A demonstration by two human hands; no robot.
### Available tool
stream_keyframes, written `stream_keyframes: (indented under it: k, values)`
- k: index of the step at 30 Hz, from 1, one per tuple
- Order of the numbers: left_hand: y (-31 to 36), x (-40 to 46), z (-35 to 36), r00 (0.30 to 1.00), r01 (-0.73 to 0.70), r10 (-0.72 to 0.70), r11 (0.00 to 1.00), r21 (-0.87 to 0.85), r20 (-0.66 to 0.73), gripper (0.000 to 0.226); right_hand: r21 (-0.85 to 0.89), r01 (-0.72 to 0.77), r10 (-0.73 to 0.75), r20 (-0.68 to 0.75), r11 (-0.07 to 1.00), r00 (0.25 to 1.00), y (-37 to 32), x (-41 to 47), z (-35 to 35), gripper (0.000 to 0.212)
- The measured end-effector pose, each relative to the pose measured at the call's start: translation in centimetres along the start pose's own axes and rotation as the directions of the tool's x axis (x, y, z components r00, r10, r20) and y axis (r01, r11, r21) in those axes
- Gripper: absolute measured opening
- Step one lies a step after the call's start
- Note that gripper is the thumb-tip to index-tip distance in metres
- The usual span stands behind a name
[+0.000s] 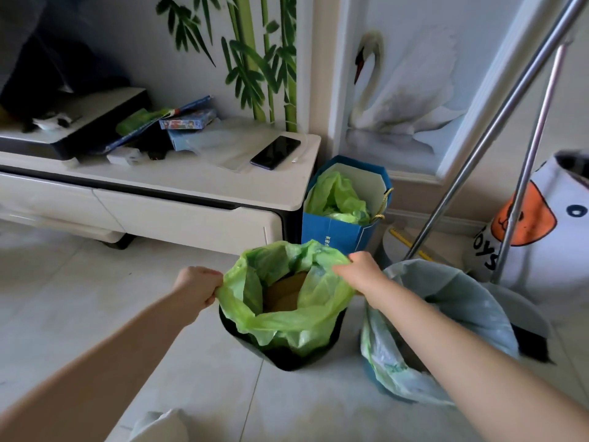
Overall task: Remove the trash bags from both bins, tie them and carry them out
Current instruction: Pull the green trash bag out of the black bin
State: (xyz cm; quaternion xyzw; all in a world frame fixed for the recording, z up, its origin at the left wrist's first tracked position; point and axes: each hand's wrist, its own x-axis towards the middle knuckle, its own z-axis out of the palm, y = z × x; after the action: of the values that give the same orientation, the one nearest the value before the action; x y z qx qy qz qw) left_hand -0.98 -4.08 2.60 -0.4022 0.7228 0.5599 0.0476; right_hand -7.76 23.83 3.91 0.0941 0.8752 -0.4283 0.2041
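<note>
A dark bin (287,358) stands on the tiled floor with a green trash bag (287,323) folded over its rim; brown trash shows inside. My left hand (199,287) grips the bag's left edge. My right hand (361,269) grips the bag's right edge. The bag's top is lifted off the rim on both sides. To the right stands a second bin (529,314) lined with a pale blue-grey trash bag (452,301); my right forearm crosses over it.
A white low cabinet (178,183) with a phone (275,152) and clutter stands behind. A blue paper bag (342,231) holding green plastic sits beside it. Metal poles (478,167) and a toy sack (541,224) stand at right.
</note>
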Motion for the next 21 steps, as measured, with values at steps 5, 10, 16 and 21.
stream_keyframes:
  k: [5, 10, 16, 21]
  values:
    - [-1.1, -1.1, -1.3, 0.996, 0.033, -0.033, 0.999, -0.002, 0.079, 0.03, 0.327, 0.18, -0.171, -0.058, 0.928, 0.984, -2.8, -3.4, -1.8, 0.019]
    - [-1.7, -2.9, -2.0, 0.986, 0.08, -0.111, 0.969, 0.234, 0.124, 0.035, -0.009, 0.326, -0.326, -0.082, 0.945, 0.942, -0.7, -5.6, -2.5, 0.03]
    - [-1.8, -5.7, -2.6, 0.947, -0.023, -0.113, 0.91, 0.413, 0.3, 0.027, -0.183, 0.137, -0.152, -0.065, 0.973, 0.986, 3.4, -7.4, -1.9, 0.054]
    - [-2.0, -5.3, -2.7, 0.932, 0.002, -0.164, 0.895, 0.446, 0.325, 0.047, 0.084, -0.104, 0.099, 0.063, 0.991, 0.993, 4.7, -8.3, -1.6, 0.023]
